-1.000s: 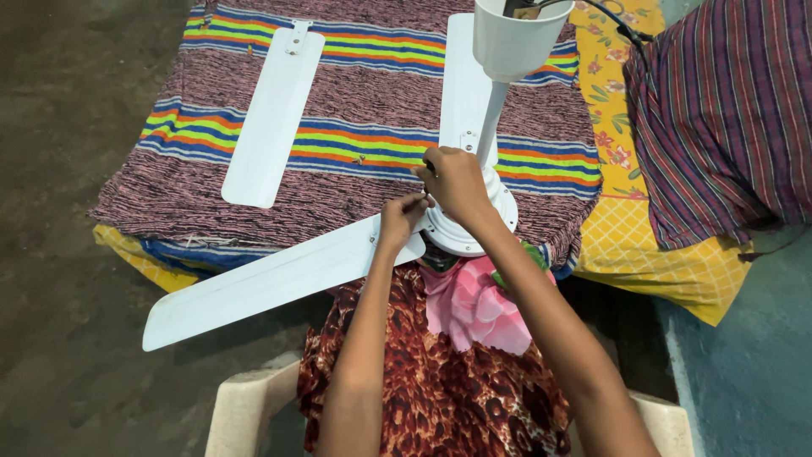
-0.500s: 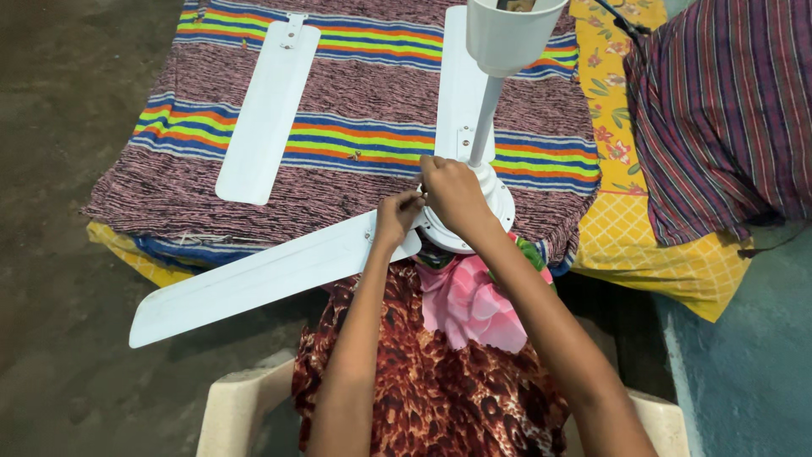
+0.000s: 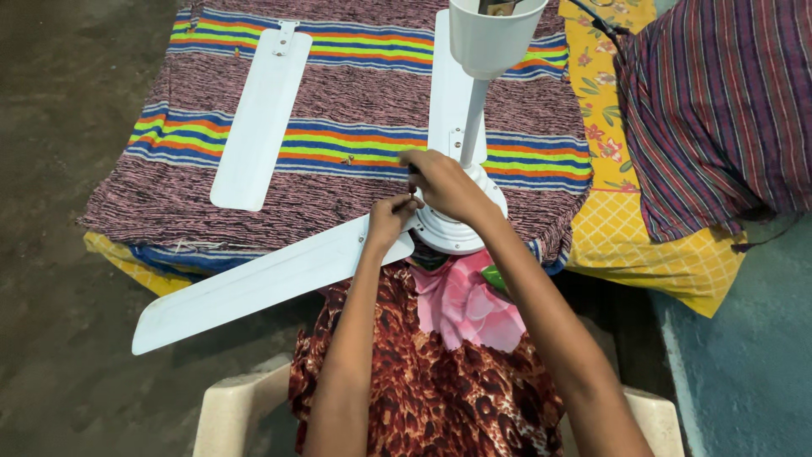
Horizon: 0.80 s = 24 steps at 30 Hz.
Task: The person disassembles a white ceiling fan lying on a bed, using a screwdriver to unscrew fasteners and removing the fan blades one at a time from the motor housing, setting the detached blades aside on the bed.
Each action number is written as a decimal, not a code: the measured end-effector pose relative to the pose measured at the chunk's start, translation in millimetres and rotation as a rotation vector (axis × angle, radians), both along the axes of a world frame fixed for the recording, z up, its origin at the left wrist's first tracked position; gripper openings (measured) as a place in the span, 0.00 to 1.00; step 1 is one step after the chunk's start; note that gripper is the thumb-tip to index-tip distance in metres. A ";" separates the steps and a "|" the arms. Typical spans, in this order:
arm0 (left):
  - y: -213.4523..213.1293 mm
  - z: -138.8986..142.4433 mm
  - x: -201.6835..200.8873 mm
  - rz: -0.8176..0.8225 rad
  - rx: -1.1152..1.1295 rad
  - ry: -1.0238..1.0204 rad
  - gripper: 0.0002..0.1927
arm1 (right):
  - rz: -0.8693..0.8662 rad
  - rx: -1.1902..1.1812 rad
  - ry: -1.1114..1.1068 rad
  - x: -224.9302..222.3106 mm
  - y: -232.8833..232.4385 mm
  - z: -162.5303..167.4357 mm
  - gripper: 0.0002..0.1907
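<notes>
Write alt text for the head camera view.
Both hands, left hand and right hand, work at a white ceiling fan's motor hub, where one blade joins. A loose blade lies on the striped cloth.

White fan blades point(image 3: 254, 118); rainbow-striped cloth point(image 3: 338, 101); yellow floral sheet point(image 3: 609, 110); leopard-print dress point(image 3: 423, 389).

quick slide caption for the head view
Both hands, left hand and right hand, at a white ceiling fan hub beside its blade on striped cloth.

The person's two arms are bare from the shoulder down, without sleeves, rings or bangles in view, above a rust-and-black leopard-print garment point(image 3: 440, 381) with a pink floral cloth panel point(image 3: 465, 305) at the lap.
</notes>
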<state>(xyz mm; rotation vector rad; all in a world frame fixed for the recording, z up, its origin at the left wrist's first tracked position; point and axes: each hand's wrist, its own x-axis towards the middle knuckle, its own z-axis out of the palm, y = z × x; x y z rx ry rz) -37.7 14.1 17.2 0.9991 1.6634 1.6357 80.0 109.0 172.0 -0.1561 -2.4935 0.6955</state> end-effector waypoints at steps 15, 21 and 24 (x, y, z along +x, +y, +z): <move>0.0 0.4 0.2 0.000 0.013 0.019 0.06 | -0.088 -0.128 0.172 -7.0 -3.2 -24.4 0.12; -0.6 2.5 1.3 -0.028 0.069 -0.011 0.07 | -0.064 -0.080 -0.029 -2.1 -4.4 -2.5 0.12; -1.7 3.0 2.4 0.002 -0.008 -0.059 0.07 | -0.204 0.020 0.133 -3.6 -19.2 -2.1 0.21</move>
